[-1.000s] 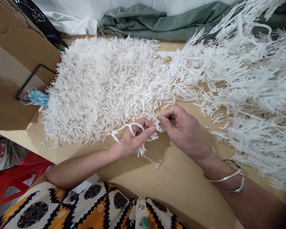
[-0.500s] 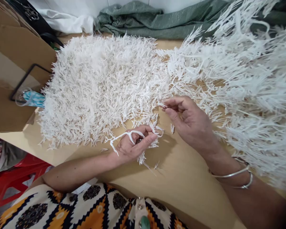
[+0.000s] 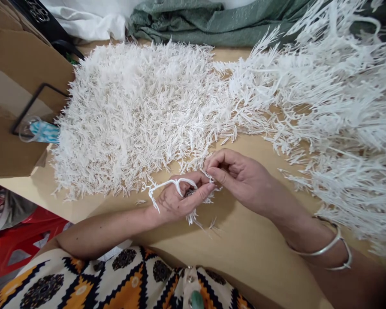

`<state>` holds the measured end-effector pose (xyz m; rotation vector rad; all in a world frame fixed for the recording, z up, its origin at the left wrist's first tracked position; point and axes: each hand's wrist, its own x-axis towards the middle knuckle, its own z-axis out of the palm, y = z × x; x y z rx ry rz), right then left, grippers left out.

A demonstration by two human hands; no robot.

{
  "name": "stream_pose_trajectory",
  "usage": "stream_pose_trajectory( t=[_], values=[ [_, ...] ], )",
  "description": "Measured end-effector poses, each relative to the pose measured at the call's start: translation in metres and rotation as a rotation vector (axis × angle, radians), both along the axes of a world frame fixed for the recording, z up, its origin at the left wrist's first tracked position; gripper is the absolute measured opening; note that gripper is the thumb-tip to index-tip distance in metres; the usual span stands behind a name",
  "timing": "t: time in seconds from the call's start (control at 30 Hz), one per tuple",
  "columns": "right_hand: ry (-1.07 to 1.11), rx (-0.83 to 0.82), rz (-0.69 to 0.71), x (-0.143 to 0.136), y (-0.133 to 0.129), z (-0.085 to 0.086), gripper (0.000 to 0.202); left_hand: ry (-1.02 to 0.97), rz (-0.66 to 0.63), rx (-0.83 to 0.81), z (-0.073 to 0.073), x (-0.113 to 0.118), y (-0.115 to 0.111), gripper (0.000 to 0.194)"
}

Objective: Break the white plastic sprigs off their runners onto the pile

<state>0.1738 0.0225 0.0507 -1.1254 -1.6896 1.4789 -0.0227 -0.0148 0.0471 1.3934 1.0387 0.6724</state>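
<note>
On the table [image 3: 244, 253], the heap of sprigs [image 3: 135, 111] lies to the left of the branches [image 3: 350, 124]. The box [image 3: 19, 86] stands left of this heap; the cloth [image 3: 196, 23] lies behind, at the far side.

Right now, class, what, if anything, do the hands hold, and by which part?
The left hand pinches a white sprig near one end, part of it curling over that hand. The right hand is at that end; its grip cannot be told.
</note>
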Motion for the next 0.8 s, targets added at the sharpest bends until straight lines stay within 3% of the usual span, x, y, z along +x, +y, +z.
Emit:
stream_pose_trajectory(
  t=[0.17,0.23,0.37,0.5,0.67,0.8],
  values=[
    [-0.27,0.281,-0.107,-0.012,-0.009,0.001,0.01,0.002,0.016,-0.005,0.0,0.0,0.004,0.03],
    [-0.299,0.321,-0.165,-0.012,-0.007,-0.003,0.011,-0.001,-0.007,0.007,0.0,0.0,0.004,0.029],
    [-0.354,0.348,-0.32,0.002,0.006,-0.012,0.013,-0.062,-0.177,0.024,0.002,0.001,-0.003,0.023],
    [-0.22,0.353,-0.449,0.017,0.015,-0.016,0.011,-0.045,-0.099,-0.061,0.005,0.004,-0.005,0.028],
    [-0.031,0.271,-0.399,0.011,0.009,-0.013,0.012,-0.089,0.027,-0.088,0.002,0.004,0.001,0.035],
    [-0.075,0.264,-0.126,0.005,0.003,0.0,0.015,-0.035,-0.002,0.021,-0.004,0.001,0.0,0.031]
  ],
)
